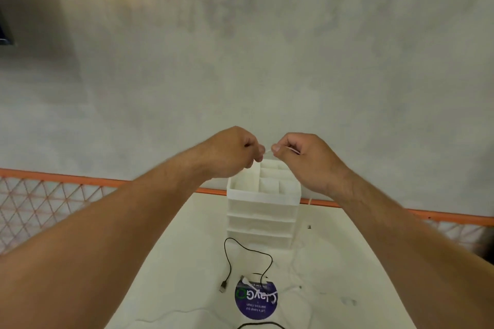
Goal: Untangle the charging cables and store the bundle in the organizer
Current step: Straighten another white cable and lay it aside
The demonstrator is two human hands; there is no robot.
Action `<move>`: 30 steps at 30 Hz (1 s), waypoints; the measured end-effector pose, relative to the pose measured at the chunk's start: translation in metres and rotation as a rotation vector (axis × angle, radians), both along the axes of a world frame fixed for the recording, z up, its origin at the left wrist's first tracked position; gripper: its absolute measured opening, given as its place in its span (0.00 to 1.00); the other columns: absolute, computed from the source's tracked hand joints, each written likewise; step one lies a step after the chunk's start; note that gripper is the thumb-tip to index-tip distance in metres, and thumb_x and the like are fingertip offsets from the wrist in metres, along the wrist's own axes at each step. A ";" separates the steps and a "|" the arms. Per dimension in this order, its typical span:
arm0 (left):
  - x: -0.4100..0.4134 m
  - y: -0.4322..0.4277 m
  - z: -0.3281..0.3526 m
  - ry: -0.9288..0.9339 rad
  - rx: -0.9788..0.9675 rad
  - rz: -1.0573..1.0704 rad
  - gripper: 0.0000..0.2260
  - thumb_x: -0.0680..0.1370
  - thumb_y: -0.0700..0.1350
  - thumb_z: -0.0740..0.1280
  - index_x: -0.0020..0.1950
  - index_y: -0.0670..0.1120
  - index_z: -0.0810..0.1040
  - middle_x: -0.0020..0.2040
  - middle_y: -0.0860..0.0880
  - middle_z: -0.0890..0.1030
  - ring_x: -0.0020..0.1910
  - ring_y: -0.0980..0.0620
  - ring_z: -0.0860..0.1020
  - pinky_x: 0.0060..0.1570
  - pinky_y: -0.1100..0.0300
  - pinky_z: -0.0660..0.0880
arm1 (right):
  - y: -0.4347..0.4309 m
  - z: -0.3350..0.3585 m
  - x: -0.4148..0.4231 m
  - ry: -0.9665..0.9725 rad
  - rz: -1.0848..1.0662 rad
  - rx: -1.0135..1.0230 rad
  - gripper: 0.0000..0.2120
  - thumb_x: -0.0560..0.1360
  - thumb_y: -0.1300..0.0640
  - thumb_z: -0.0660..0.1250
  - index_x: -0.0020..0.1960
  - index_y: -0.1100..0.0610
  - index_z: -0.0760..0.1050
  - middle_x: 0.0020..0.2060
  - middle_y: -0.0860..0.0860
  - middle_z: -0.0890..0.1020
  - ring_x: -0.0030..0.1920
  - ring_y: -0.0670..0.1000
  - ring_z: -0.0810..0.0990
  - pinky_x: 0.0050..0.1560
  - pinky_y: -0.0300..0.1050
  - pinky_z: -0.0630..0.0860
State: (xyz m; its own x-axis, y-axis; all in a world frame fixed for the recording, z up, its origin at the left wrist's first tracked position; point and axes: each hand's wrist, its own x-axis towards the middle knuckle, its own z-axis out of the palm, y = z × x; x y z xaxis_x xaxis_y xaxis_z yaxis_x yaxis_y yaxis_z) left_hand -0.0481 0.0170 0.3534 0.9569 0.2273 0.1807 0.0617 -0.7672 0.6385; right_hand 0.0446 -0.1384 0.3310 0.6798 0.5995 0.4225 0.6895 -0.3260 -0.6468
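With left hand (230,153) and right hand (303,161), pinch white cable (268,151) taut above organizer (262,207). See black cable (229,264) looped on table (336,262)

white table (187,275) | organizer (262,208) upright | black cable (230,266), white cable (256,290) loose | round purple sticker (255,304)

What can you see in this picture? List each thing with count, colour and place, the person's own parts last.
organizer: one, white, on the table below the hands.
table: one, white, foreground.
black cables: two, black, one loose before the organizer, one at the bottom edge.
white cable: one, white, stretched between the hands.
white strand: one, white, across the sticker; perhaps the same cable.
sticker: one, purple, round, on the near table.
rail: one, orange, with netting, behind the table.
wall: one, grey, background.
left hand: one, pinches the white cable.
right hand: one, pinches the white cable.
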 end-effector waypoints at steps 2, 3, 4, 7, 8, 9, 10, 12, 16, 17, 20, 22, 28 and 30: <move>0.003 -0.004 0.000 -0.042 0.104 0.027 0.13 0.82 0.47 0.58 0.44 0.48 0.80 0.36 0.58 0.77 0.27 0.64 0.74 0.26 0.73 0.65 | -0.001 0.002 -0.001 -0.028 -0.037 -0.030 0.16 0.80 0.48 0.61 0.42 0.58 0.77 0.29 0.45 0.72 0.29 0.44 0.68 0.32 0.38 0.66; 0.003 -0.006 -0.001 -0.059 0.126 0.035 0.13 0.83 0.47 0.57 0.45 0.48 0.80 0.36 0.58 0.77 0.30 0.64 0.74 0.28 0.71 0.65 | -0.001 0.003 -0.002 -0.040 -0.056 -0.049 0.18 0.81 0.47 0.59 0.44 0.60 0.77 0.28 0.46 0.71 0.28 0.45 0.67 0.31 0.38 0.66; 0.003 -0.007 -0.001 -0.072 0.143 0.036 0.13 0.83 0.47 0.57 0.46 0.48 0.80 0.37 0.58 0.77 0.32 0.63 0.74 0.31 0.70 0.66 | -0.002 0.004 -0.002 -0.049 -0.071 -0.069 0.19 0.81 0.47 0.59 0.45 0.61 0.77 0.28 0.46 0.70 0.28 0.45 0.67 0.30 0.37 0.65; 0.000 -0.008 -0.004 -0.078 0.158 0.004 0.12 0.82 0.47 0.57 0.48 0.49 0.80 0.39 0.57 0.79 0.37 0.60 0.76 0.35 0.66 0.70 | -0.005 0.006 -0.001 -0.059 -0.114 -0.091 0.20 0.81 0.47 0.58 0.46 0.63 0.78 0.29 0.48 0.71 0.28 0.46 0.67 0.30 0.39 0.66; 0.000 -0.009 -0.004 -0.078 0.158 -0.005 0.11 0.82 0.47 0.58 0.49 0.49 0.80 0.41 0.55 0.80 0.38 0.58 0.77 0.37 0.65 0.72 | -0.005 0.006 -0.001 -0.062 -0.128 -0.079 0.20 0.81 0.47 0.59 0.45 0.63 0.78 0.29 0.48 0.71 0.28 0.47 0.67 0.30 0.40 0.66; 0.001 -0.009 -0.005 -0.081 0.162 -0.005 0.11 0.82 0.47 0.59 0.48 0.49 0.80 0.41 0.53 0.81 0.38 0.56 0.76 0.38 0.63 0.73 | -0.005 0.006 -0.001 -0.064 -0.138 -0.064 0.20 0.81 0.47 0.59 0.45 0.64 0.77 0.28 0.49 0.71 0.28 0.47 0.66 0.30 0.40 0.66; 0.002 -0.009 -0.006 -0.093 0.167 0.005 0.10 0.82 0.47 0.60 0.48 0.49 0.80 0.41 0.51 0.81 0.36 0.55 0.76 0.36 0.63 0.72 | -0.004 0.006 -0.002 -0.067 -0.144 -0.046 0.20 0.81 0.48 0.59 0.44 0.64 0.77 0.28 0.49 0.71 0.28 0.47 0.66 0.29 0.40 0.66; 0.007 -0.009 -0.007 -0.134 0.163 0.052 0.10 0.81 0.45 0.60 0.46 0.49 0.80 0.40 0.53 0.80 0.33 0.56 0.75 0.32 0.64 0.70 | -0.001 0.006 -0.006 -0.069 -0.144 -0.004 0.20 0.81 0.48 0.59 0.43 0.63 0.77 0.28 0.50 0.72 0.27 0.47 0.66 0.29 0.40 0.66; 0.015 -0.012 -0.012 -0.177 0.132 0.156 0.13 0.80 0.41 0.57 0.48 0.47 0.81 0.48 0.52 0.82 0.43 0.53 0.81 0.44 0.57 0.80 | 0.009 0.005 -0.012 -0.076 -0.149 0.048 0.19 0.81 0.49 0.59 0.41 0.63 0.76 0.30 0.53 0.74 0.30 0.49 0.68 0.32 0.45 0.70; 0.017 -0.012 -0.014 -0.172 0.139 0.181 0.13 0.80 0.40 0.56 0.49 0.46 0.81 0.50 0.50 0.82 0.46 0.51 0.81 0.47 0.56 0.80 | 0.012 0.004 -0.013 -0.094 -0.155 0.033 0.19 0.81 0.49 0.59 0.39 0.62 0.75 0.30 0.53 0.74 0.30 0.50 0.69 0.33 0.47 0.72; 0.024 -0.013 -0.020 -0.157 0.174 0.249 0.11 0.80 0.39 0.58 0.42 0.48 0.77 0.51 0.47 0.82 0.46 0.49 0.81 0.48 0.53 0.80 | 0.019 -0.001 -0.015 -0.157 -0.200 -0.054 0.20 0.81 0.50 0.58 0.31 0.55 0.67 0.27 0.49 0.71 0.28 0.50 0.68 0.32 0.45 0.68; 0.028 -0.013 -0.023 -0.153 0.180 0.278 0.11 0.78 0.38 0.60 0.39 0.48 0.76 0.51 0.46 0.82 0.46 0.48 0.81 0.48 0.53 0.80 | 0.022 -0.004 -0.015 -0.183 -0.227 -0.104 0.21 0.81 0.50 0.58 0.30 0.52 0.64 0.27 0.48 0.70 0.28 0.49 0.68 0.32 0.42 0.66; 0.027 -0.004 -0.032 -0.166 0.058 0.173 0.12 0.81 0.43 0.60 0.43 0.44 0.80 0.47 0.49 0.83 0.41 0.53 0.79 0.39 0.62 0.74 | 0.011 -0.004 -0.004 -0.193 -0.268 -0.175 0.19 0.81 0.47 0.58 0.35 0.55 0.71 0.32 0.51 0.76 0.34 0.53 0.75 0.37 0.47 0.74; 0.026 -0.003 -0.032 -0.187 0.066 0.164 0.14 0.81 0.49 0.62 0.41 0.42 0.80 0.40 0.48 0.82 0.33 0.53 0.75 0.33 0.62 0.71 | 0.008 -0.003 -0.002 -0.218 -0.259 -0.237 0.19 0.81 0.46 0.57 0.36 0.55 0.72 0.33 0.50 0.77 0.35 0.53 0.76 0.38 0.46 0.74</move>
